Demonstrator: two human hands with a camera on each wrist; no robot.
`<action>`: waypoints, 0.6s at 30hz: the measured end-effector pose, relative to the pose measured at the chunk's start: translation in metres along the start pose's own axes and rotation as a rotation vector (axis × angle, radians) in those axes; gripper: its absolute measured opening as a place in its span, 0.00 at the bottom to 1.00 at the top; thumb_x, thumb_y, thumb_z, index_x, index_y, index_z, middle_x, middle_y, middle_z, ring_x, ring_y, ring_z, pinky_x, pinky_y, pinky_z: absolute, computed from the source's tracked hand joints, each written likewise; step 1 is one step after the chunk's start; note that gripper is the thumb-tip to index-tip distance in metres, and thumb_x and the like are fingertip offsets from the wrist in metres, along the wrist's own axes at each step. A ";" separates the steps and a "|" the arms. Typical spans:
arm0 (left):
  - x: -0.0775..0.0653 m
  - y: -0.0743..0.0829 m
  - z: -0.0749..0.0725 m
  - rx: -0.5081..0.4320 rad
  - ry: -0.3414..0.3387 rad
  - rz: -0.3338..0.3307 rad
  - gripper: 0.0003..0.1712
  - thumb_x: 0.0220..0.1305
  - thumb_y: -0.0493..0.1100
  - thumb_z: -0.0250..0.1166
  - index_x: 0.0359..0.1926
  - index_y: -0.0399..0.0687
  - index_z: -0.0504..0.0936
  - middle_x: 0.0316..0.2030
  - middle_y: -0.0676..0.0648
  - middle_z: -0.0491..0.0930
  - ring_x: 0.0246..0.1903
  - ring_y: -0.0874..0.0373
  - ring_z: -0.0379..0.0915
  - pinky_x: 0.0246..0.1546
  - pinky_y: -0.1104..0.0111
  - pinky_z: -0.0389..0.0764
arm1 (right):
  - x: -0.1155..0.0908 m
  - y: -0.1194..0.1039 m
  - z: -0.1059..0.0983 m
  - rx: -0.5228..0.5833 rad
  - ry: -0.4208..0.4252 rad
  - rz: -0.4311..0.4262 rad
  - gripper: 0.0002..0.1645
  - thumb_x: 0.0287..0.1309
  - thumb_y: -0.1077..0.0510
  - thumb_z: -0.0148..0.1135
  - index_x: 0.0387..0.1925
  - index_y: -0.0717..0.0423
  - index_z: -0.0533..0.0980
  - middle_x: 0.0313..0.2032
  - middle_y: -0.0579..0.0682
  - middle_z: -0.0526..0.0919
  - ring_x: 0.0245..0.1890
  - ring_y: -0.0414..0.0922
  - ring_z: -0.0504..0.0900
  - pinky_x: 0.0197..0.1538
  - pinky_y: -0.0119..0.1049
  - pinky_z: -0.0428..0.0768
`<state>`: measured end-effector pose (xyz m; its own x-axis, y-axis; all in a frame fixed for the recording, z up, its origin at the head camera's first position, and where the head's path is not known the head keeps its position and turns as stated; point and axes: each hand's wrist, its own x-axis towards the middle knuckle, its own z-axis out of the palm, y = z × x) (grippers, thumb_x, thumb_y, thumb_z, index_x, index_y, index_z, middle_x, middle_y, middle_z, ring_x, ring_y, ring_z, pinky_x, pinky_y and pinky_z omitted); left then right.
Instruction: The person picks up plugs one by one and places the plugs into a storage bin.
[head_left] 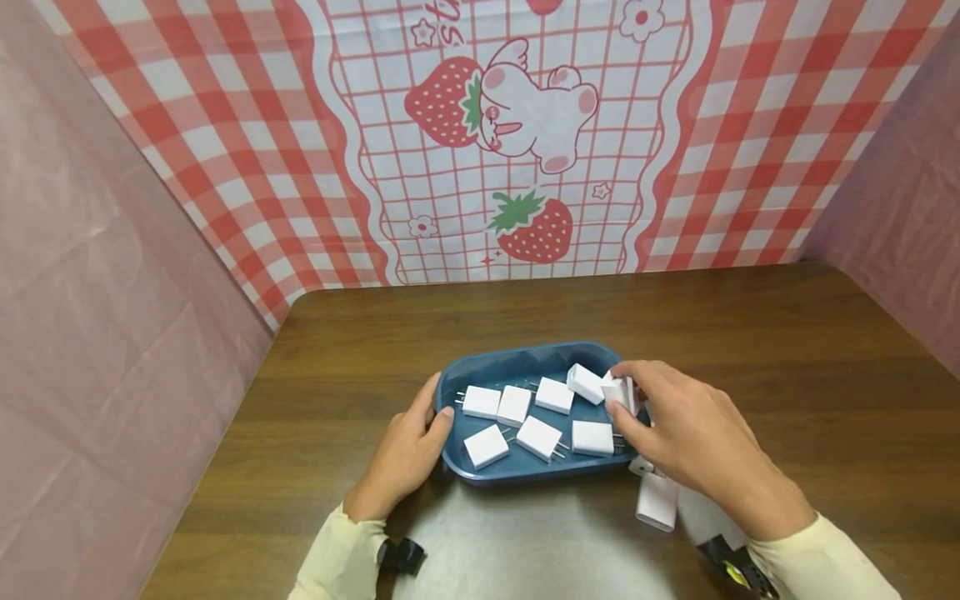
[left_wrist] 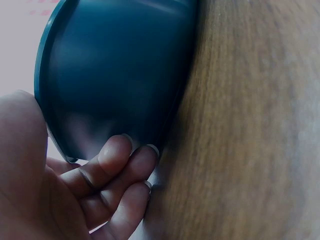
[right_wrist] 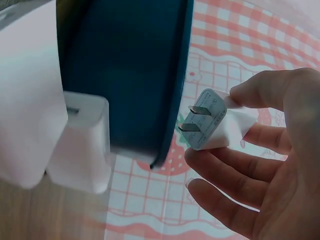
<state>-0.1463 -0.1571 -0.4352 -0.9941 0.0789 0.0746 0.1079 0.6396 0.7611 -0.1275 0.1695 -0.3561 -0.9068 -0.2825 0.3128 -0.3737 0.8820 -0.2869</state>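
Note:
A blue plastic tray (head_left: 517, 477) lies on the table with several white USB wall chargers (head_left: 538, 438) inside, metal prongs showing on most. My left hand (head_left: 408, 446) grips its left end, thumb at the rim; in the left wrist view the fingertips (left_wrist: 116, 154) press against the outer wall. At the tray's right end, my right hand (head_left: 686, 425) pinches a white charger (head_left: 619, 395) between thumb and fingers, over the rim. The right wrist view shows that charger (right_wrist: 212, 122) with its two flat prongs pointing toward the tray wall (right_wrist: 130, 75).
Beside the tray's right end, partly under my right hand, more white chargers (head_left: 657, 502) stand on the wooden table (head_left: 360, 333). A red-and-white checked cloth (head_left: 517, 208) with strawberries hangs behind the table. Pink fabric (head_left: 112, 250) hangs on both sides.

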 end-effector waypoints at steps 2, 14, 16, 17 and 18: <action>0.000 0.000 0.000 0.000 -0.003 -0.003 0.35 0.74 0.52 0.55 0.78 0.53 0.59 0.64 0.44 0.74 0.61 0.49 0.73 0.62 0.47 0.68 | 0.002 -0.003 0.003 0.002 -0.027 -0.003 0.23 0.58 0.47 0.70 0.53 0.50 0.78 0.32 0.45 0.77 0.25 0.40 0.71 0.26 0.36 0.69; 0.000 0.000 -0.001 0.014 0.005 0.005 0.34 0.74 0.52 0.55 0.77 0.54 0.60 0.63 0.43 0.75 0.59 0.48 0.74 0.61 0.48 0.69 | 0.014 -0.030 0.026 0.027 -0.142 -0.143 0.23 0.59 0.46 0.70 0.54 0.48 0.80 0.32 0.40 0.78 0.25 0.35 0.71 0.27 0.30 0.72; 0.000 0.000 -0.001 0.012 0.001 0.003 0.35 0.74 0.52 0.55 0.77 0.53 0.60 0.64 0.43 0.75 0.60 0.48 0.74 0.61 0.48 0.69 | 0.015 -0.035 0.031 0.031 -0.132 -0.179 0.22 0.58 0.46 0.70 0.53 0.47 0.80 0.30 0.39 0.78 0.25 0.35 0.70 0.27 0.30 0.71; 0.000 0.000 -0.001 0.012 -0.002 0.003 0.35 0.74 0.52 0.55 0.77 0.53 0.60 0.64 0.44 0.75 0.60 0.48 0.73 0.62 0.48 0.69 | 0.015 -0.037 0.033 0.032 -0.125 -0.194 0.22 0.58 0.46 0.70 0.53 0.47 0.80 0.30 0.39 0.78 0.25 0.35 0.70 0.27 0.31 0.71; 0.000 0.001 -0.001 0.009 -0.004 0.002 0.35 0.74 0.52 0.55 0.78 0.53 0.60 0.64 0.44 0.74 0.60 0.48 0.73 0.62 0.48 0.69 | 0.015 -0.040 0.035 0.034 -0.118 -0.205 0.22 0.58 0.46 0.70 0.52 0.46 0.81 0.31 0.39 0.78 0.25 0.35 0.70 0.27 0.32 0.71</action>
<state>-0.1463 -0.1576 -0.4338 -0.9938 0.0835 0.0737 0.1103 0.6466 0.7548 -0.1334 0.1170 -0.3720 -0.8272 -0.4980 0.2604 -0.5567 0.7892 -0.2592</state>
